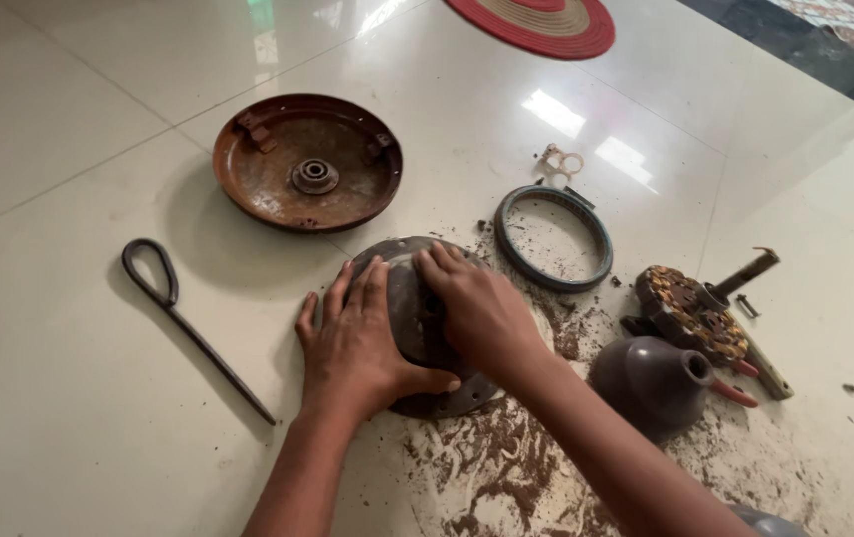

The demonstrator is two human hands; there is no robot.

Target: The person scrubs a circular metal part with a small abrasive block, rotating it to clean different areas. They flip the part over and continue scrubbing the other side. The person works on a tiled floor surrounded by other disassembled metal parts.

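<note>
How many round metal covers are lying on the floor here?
2. A rusty cover lies open side up at upper left. A grey cover lies under both hands, left hand and right hand. Others may lie out of view.

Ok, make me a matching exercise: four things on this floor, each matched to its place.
Things:
1. rusty dish
2. metal hook rod
3. grey ring
4. grey round cover

Places:
A. under both hands
B. far left, lying alone
C. right of the rusty dish, above the right hand
D. top middle, hollow side up

Pairs: 1-D, 2-B, 3-C, 4-A
</note>
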